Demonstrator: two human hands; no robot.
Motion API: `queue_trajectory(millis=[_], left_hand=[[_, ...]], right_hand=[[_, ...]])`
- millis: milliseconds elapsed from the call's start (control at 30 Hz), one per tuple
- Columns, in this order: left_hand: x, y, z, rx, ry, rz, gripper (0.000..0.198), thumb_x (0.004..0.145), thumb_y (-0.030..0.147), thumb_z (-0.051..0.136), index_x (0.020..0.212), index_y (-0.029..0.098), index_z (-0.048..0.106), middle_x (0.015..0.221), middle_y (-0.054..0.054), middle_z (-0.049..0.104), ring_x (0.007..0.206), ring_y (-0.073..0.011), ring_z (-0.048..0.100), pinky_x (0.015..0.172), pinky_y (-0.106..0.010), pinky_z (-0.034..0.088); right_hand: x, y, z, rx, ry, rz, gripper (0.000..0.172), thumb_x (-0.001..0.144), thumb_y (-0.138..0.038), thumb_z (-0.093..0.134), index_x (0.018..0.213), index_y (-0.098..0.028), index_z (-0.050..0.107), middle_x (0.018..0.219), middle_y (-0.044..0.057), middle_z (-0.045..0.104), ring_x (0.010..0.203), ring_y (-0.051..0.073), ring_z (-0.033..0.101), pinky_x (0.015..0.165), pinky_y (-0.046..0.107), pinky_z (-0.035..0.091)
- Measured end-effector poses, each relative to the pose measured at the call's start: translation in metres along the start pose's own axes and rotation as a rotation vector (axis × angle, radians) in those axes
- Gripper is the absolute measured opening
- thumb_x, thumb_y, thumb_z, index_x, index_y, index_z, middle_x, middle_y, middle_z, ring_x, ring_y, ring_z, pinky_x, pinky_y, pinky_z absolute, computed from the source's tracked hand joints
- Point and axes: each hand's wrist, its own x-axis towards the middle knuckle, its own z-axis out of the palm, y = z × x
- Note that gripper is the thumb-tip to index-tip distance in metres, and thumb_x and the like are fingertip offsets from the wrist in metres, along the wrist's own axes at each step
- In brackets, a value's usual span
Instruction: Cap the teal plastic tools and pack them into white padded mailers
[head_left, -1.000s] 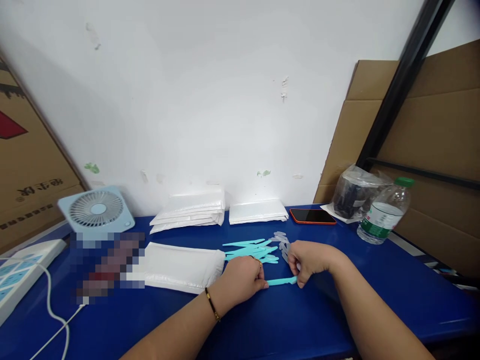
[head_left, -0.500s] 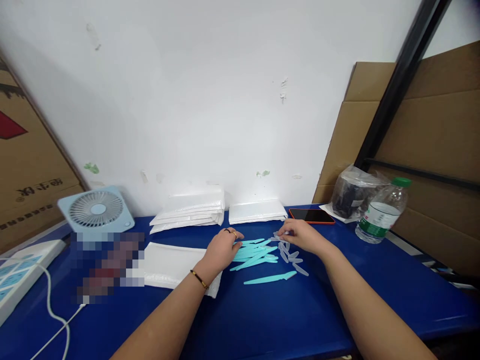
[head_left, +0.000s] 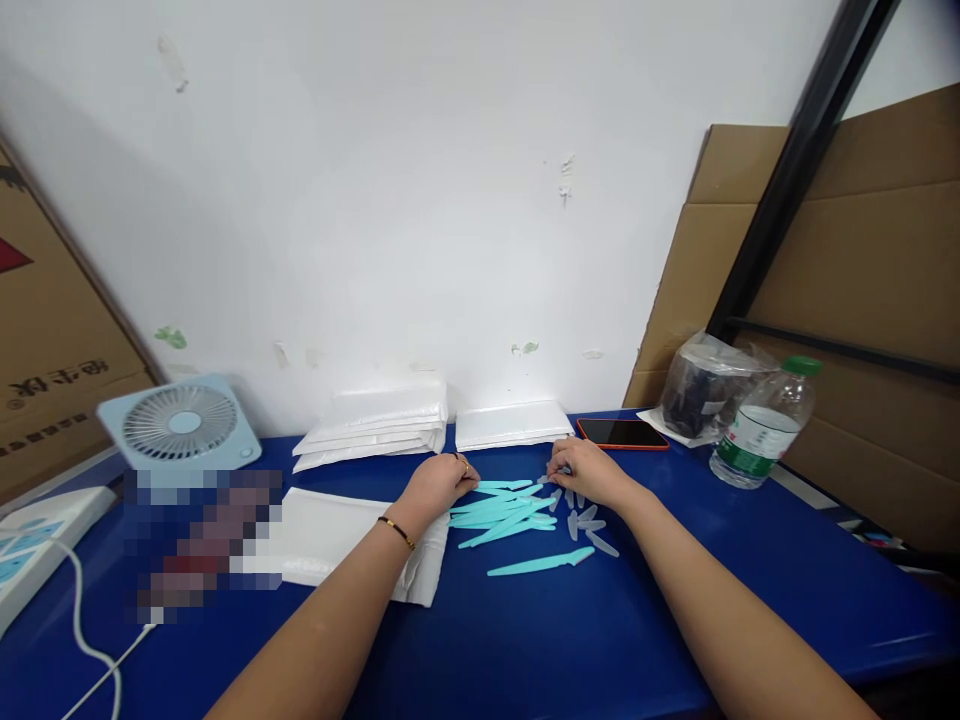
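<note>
A pile of turquoise plastic blades (head_left: 504, 505) lies on the blue table (head_left: 525, 640). My left hand (head_left: 441, 482) rests at the pile's left end, fingers curled onto a blade there. One single turquoise blade (head_left: 540, 563) lies apart, nearer to me. Several clear plastic caps (head_left: 589, 522) are scattered to the right of the pile. My right hand (head_left: 583, 468) is over the caps' far end, fingers pinched on a clear cap.
White padded envelopes lie flat (head_left: 330, 535) under my left forearm and stacked (head_left: 379, 420) by the wall, with another stack (head_left: 510, 424) beside. A phone (head_left: 622, 433), a bagged black object (head_left: 705, 385) and a water bottle (head_left: 761, 425) stand right. A small fan (head_left: 180, 425) stands left.
Both hands let go of one turquoise blade, which now lies alone near me. They moved away from me, the left to the blade pile, the right to the clear caps.
</note>
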Motion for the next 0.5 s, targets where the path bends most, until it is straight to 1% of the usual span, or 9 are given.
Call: queue_trajectory(millis=[133,333,500], left_hand=[[-0.001,-0.001,-0.001,0.007,0.018,-0.030,0.022,0.082,0.023,0.049,0.090,0.021,0.069,0.095,-0.001,0.067,0.087,-0.0149,0.059,0.079,-0.023,0.042],[0.000,-0.003,0.001,-0.037,0.049,-0.041,0.020,0.081,0.020,0.050,0.085,0.022,0.070,0.092,0.000,0.067,0.085,-0.0143,0.059,0.076,-0.023,0.043],[0.002,-0.005,0.005,-0.047,0.045,-0.015,0.021,0.080,0.017,0.050,0.082,0.022,0.070,0.090,0.001,0.068,0.085,-0.0140,0.059,0.077,-0.023,0.042]], right_hand=[[0.001,0.003,0.005,0.064,0.020,0.033,0.010,0.075,-0.023,0.060,0.073,-0.021,0.070,0.080,0.003,0.061,0.081,0.018,0.054,0.071,0.027,0.041],[0.005,-0.002,0.010,0.129,0.019,-0.005,0.011,0.075,-0.028,0.062,0.077,-0.023,0.072,0.079,0.003,0.062,0.080,0.019,0.053,0.074,0.030,0.040],[0.008,-0.007,0.012,0.117,0.033,-0.020,0.011,0.077,-0.029,0.062,0.078,-0.024,0.072,0.080,0.003,0.062,0.081,0.018,0.053,0.075,0.030,0.039]])
